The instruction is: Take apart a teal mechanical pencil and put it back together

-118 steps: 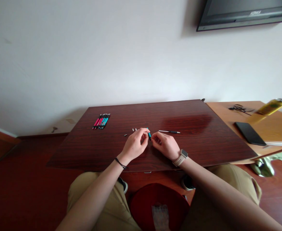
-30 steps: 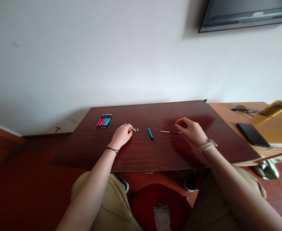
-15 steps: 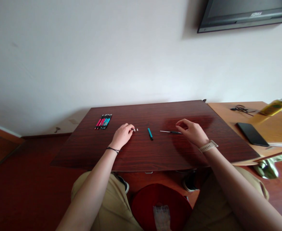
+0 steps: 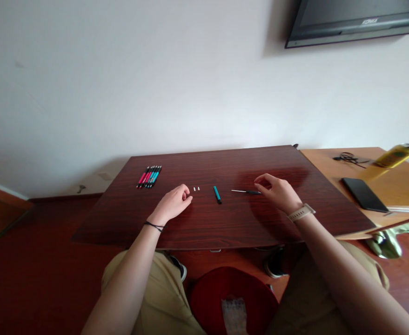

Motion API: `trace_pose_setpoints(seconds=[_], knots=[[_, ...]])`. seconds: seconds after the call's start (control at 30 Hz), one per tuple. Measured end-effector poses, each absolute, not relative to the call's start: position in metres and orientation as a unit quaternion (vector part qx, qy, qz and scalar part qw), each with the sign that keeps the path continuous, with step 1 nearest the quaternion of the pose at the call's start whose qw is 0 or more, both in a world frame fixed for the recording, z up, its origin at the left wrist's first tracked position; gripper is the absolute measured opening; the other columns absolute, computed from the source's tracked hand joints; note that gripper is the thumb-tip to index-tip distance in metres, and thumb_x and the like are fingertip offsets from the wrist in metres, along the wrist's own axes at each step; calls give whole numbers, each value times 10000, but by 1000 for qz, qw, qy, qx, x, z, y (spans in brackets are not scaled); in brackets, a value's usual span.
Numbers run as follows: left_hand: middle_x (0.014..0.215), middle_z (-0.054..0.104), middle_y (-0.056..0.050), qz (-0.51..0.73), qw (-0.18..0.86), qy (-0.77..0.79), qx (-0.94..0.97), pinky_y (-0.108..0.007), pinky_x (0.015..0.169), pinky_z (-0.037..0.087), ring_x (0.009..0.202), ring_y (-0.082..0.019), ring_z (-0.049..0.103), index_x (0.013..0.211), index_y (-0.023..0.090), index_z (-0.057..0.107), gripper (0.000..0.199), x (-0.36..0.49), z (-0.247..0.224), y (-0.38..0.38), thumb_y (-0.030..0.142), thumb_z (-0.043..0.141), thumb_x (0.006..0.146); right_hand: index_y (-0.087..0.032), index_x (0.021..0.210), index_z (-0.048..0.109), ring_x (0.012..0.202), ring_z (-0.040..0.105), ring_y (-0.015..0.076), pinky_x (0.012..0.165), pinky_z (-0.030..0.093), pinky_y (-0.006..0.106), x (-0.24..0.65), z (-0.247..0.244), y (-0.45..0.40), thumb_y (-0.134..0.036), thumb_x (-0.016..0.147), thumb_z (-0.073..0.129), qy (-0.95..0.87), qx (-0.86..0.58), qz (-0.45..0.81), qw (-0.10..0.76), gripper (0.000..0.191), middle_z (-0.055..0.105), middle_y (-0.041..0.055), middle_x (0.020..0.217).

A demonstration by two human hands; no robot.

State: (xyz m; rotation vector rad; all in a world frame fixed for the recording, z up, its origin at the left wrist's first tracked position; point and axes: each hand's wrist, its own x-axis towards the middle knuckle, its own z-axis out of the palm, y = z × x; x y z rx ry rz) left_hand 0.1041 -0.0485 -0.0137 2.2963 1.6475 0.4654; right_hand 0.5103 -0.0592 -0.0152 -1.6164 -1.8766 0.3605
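My left hand [image 4: 172,203] is over the table, fingers loosely curled and thumb slightly apart, with nothing visible in it. Just beyond its fingertips lie two small white pieces, a left one [image 4: 194,189] and a right one [image 4: 198,189]. A teal pen barrel [image 4: 217,194] with a dark end lies in the middle. To its right is a thin pen part [image 4: 245,191], pale at one end and black at the other. My right hand [image 4: 277,191] rests beside that black end, thumb and curved fingers apart; it seems to hold nothing.
Several pink and teal pens [image 4: 149,177] lie in a row at the table's left. On the wooden side desk [image 4: 330,160] are a black phone [image 4: 364,194], a dark cable [image 4: 349,158] and a yellow can [image 4: 398,156]. A red stool [image 4: 204,298] stands below.
My left hand has let go of a small white piece, now lying beside the other one, and has drawn back toward me and left. My right hand has hardly moved.
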Motion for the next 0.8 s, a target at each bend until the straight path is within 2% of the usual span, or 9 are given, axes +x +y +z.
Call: trace_pose_setpoints(seconds=[0.07,0.17,0.23,0.4,0.53,0.8], knots=[[977,706,-27,167,123,562,801,-325,757,482,840,-215,680,1001,237,610,102,104,-14,-51,298,682,963,-274,1069,762,807,745,206,780,540,319,510,-16,-59,-352,970,677,-713,-615,134,310,152,828,15,1007],[1021,707,-42,173,97,553,809,-320,783,488,868,-209,684,964,229,633,47,104,-15,-48,191,653,947,-274,1075,763,818,749,208,784,541,319,511,-17,-58,-353,970,677,-714,-615,133,307,157,829,16,1009],[1018,709,-44,169,92,553,811,-317,795,493,873,-206,689,945,227,653,107,102,-15,-44,127,619,933,-275,1079,763,831,753,210,790,542,319,511,-18,-57,-357,971,676,-715,-614,134,308,161,829,16,1009],[1018,712,-37,164,114,559,804,-315,819,511,889,-207,702,977,233,701,109,94,-14,-42,149,676,913,-275,1083,759,809,750,207,777,537,323,515,-19,-56,-370,972,666,-715,-619,132,297,173,829,14,1011],[1010,722,-27,160,108,562,805,-306,792,490,862,-195,695,989,239,701,215,91,-12,-45,69,607,898,-282,1099,762,816,760,204,766,547,313,520,-25,-53,-356,960,669,-727,-612,140,277,183,832,11,1027],[934,702,-26,140,74,575,802,-322,772,488,803,-207,673,1047,225,686,260,93,-19,-44,65,626,852,-270,1117,764,943,761,230,902,583,351,529,-41,-46,-335,941,684,-757,-586,173,232,204,812,36,1099]])
